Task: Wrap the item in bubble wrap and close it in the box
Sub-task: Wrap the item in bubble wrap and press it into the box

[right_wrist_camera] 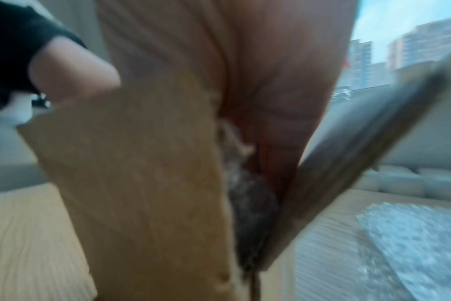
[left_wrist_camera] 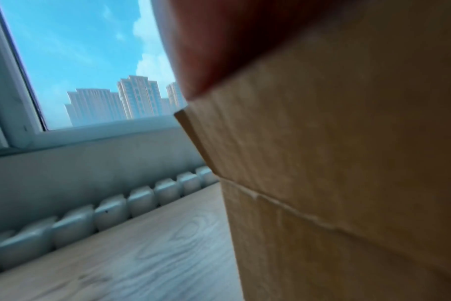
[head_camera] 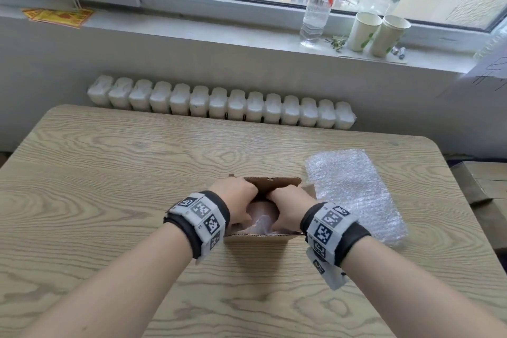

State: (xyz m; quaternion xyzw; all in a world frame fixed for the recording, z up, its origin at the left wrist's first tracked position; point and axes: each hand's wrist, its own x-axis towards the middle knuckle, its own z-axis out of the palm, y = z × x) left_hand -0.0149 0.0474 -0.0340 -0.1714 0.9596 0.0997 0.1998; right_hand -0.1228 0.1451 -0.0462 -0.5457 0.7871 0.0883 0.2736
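Cardboard is what both my hands reach into: from the head camera, the small brown box [head_camera: 267,237] stands on the wooden table [head_camera: 115,178] in front of me, with its top open and its far flap [head_camera: 274,183] standing up. My left hand [head_camera: 238,202] and my right hand [head_camera: 288,207] are side by side inside the opening, fingers bent downward around the item wrapped in bubble wrap [head_camera: 262,218], which sits inside the box between my palms. I can see only a pale, pinkish part of it. A loose sheet of bubble wrap [head_camera: 354,192] lies flat on the table just beside the box, on the right. Behind the table is a white radiator [head_camera: 219,104], and on the windowsill stand a clear plastic bottle [head_camera: 319,3] and two paper cups [head_camera: 380,33].

From the left wrist camera, the outer wall of the box [left_wrist_camera: 348,183] fills the picture, very near and blurred. A reddish part of my left hand [left_wrist_camera: 219,40] is above its edge; how the fingers lie I cannot tell here.

From the right wrist camera, my right hand [right_wrist_camera: 270,81] goes down between the near wall [right_wrist_camera: 142,173] and a side flap [right_wrist_camera: 361,146] that leans outward. Below the palm is the wrapped item [right_wrist_camera: 250,203], dark and blurred, touching the hand.
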